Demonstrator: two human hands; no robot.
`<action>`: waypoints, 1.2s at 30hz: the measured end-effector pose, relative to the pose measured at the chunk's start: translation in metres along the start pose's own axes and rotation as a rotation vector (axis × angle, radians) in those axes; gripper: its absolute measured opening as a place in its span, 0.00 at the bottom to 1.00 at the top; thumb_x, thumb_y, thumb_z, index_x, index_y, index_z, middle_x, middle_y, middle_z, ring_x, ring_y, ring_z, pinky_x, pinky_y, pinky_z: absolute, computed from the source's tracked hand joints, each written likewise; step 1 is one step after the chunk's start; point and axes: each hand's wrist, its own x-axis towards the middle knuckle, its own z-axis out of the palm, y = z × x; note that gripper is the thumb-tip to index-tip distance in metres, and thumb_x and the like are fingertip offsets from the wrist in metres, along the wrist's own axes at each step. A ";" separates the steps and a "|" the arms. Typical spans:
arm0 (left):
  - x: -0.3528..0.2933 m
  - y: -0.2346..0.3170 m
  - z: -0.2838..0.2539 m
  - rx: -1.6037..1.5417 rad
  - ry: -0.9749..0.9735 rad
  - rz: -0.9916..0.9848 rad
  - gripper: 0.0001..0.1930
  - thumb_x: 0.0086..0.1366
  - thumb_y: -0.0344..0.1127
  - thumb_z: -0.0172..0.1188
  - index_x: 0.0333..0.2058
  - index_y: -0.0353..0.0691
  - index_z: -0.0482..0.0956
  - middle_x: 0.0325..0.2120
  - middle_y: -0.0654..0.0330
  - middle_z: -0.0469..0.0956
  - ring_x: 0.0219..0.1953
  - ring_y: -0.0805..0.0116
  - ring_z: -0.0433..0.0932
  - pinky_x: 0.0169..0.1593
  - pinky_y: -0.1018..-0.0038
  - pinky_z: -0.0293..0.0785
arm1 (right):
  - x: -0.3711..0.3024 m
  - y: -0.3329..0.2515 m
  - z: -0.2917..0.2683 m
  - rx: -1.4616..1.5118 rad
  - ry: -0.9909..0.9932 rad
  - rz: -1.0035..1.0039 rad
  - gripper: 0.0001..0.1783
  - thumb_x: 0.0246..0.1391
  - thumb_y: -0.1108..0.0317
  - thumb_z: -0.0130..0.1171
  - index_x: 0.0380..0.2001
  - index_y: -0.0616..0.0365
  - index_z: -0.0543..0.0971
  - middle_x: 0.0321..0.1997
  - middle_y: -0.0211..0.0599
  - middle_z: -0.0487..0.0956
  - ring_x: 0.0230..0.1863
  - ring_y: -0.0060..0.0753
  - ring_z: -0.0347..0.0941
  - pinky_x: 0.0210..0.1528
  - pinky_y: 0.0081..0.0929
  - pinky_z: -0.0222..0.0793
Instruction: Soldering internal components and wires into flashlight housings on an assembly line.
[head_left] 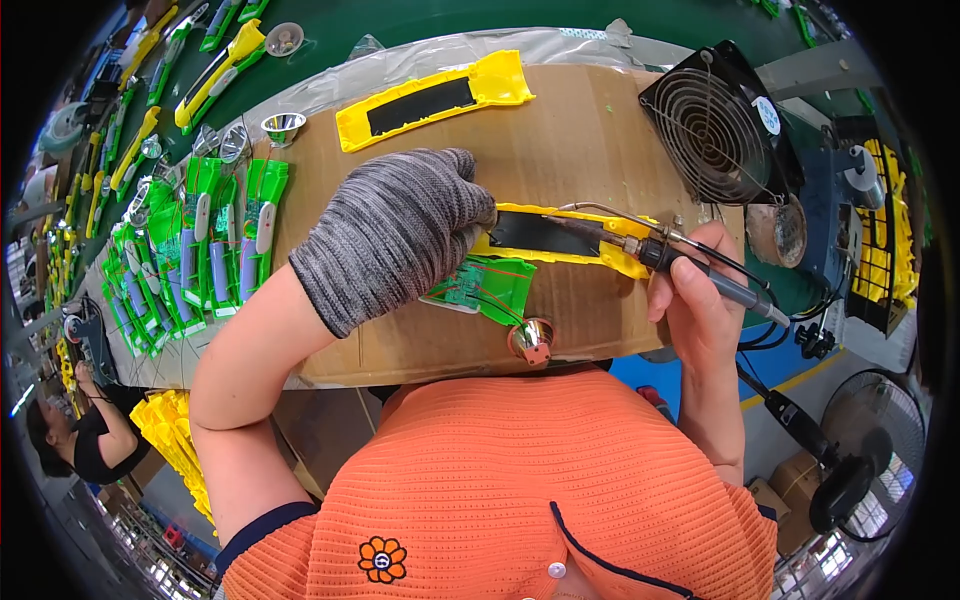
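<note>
nearest us: orange ribbed-knit shirt (pixel 500 470). our grey-knit-gloved left hand (pixel 395 235) curls at the left end of a yellow plastic shell with black strip (pixel 550 236), over brown cardboard sheet (pixel 600 130); fingertips hidden, grip we cannot tell. our bare right hand (pixel 705 290) closes round a grey-handled soldering iron (pixel 738 292). we judge midway: green wired plastic casing (pixel 513 287) lies unjoined. room beyond shell; black grilled fan (pixel 712 130) bounds right.
</note>
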 end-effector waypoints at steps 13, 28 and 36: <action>-0.014 0.026 -0.013 0.038 0.061 0.121 0.05 0.57 0.37 0.61 0.29 0.45 0.84 0.29 0.59 0.78 0.41 0.58 0.78 0.47 0.61 0.71 | -0.006 0.004 0.005 0.059 0.059 0.009 0.08 0.61 0.72 0.56 0.39 0.61 0.68 0.24 0.40 0.76 0.21 0.25 0.72 0.26 0.22 0.69; -0.004 0.045 0.030 -0.070 0.180 -0.064 0.07 0.60 0.33 0.63 0.37 0.41 0.81 0.33 0.53 0.81 0.34 0.52 0.81 0.40 0.62 0.78 | -0.014 0.017 0.021 0.251 0.068 -0.017 0.08 0.64 0.64 0.50 0.34 0.56 0.66 0.18 0.31 0.70 0.20 0.23 0.66 0.58 0.37 0.72; 0.012 0.056 0.024 0.102 0.023 -0.173 0.06 0.62 0.37 0.61 0.33 0.42 0.82 0.28 0.55 0.80 0.32 0.53 0.80 0.38 0.61 0.77 | -0.014 0.004 -0.022 0.024 -0.002 0.033 0.09 0.57 0.79 0.59 0.38 0.61 0.70 0.31 0.41 0.80 0.23 0.23 0.75 0.24 0.19 0.70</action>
